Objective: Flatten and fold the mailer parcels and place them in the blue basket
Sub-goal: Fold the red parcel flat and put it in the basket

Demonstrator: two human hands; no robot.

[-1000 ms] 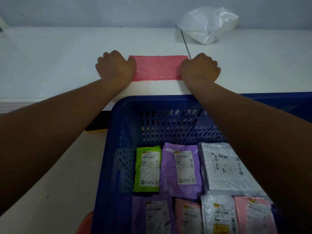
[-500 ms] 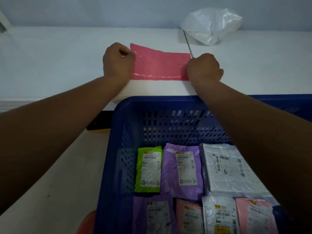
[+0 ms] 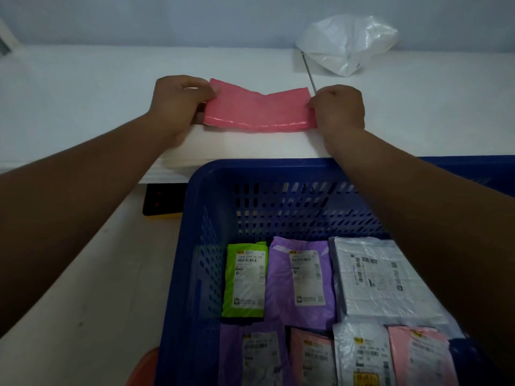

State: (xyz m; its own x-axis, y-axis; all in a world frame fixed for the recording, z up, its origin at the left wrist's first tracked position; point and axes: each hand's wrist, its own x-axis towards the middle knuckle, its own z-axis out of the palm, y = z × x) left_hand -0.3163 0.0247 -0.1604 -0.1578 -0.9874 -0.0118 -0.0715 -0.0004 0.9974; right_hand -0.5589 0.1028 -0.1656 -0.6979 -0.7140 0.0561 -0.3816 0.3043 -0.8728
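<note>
Folded pink mailer [image 3: 259, 110] near front edge of white table [image 3: 83, 93], just behind blue basket [image 3: 195, 190]. Held at both short ends: left hand [image 3: 178, 101] curled round left end, right hand [image 3: 338, 107] pinching right end. Top edge dipped in middle, not flat.

Possible trouble:
- Fold springing open with any loosened pinch; plastic likely slippery.
- Crooked crease if pressed down before pulling taut.
- Snagging on basket rim during carry.
- Landing askew on labelled parcels [image 3: 301, 280] inside; little free floor visible.
</note>
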